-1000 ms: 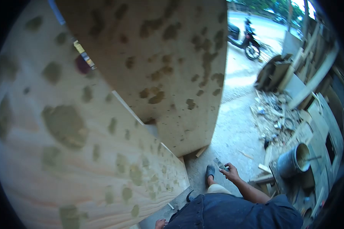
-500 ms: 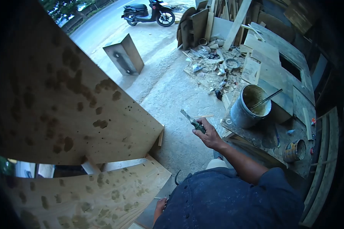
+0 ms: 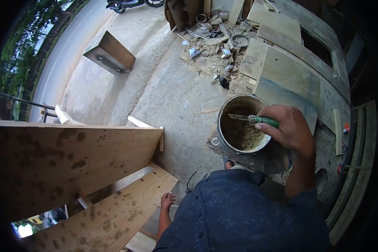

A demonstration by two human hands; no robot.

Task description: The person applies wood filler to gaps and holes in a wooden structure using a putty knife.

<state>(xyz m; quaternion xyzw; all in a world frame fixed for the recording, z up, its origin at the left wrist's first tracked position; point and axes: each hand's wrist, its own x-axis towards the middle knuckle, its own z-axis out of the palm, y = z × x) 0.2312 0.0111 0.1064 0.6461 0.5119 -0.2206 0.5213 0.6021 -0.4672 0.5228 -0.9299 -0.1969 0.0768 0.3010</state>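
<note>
My right hand is closed around the green handle of a putty knife, its flat metal blade pointing left over the mouth of a metal bucket. Brown paste coats the bucket's inner wall and bottom. Low at centre, my left hand hangs with curled fingers beside the edge of a wooden board; I cannot tell whether anything is in it. Dark brown patches dot this board and the larger wooden panel above it.
The bucket stands on a worn wooden bench. Scrap and shavings lie piled on the floor beyond it. A box-shaped wooden piece stands outside, near a parked scooter. Long slats stand at the right.
My right hand has carried the putty knife rightward to above the bucket. The view has turned, and my left hand shows more fully beside the board.
</note>
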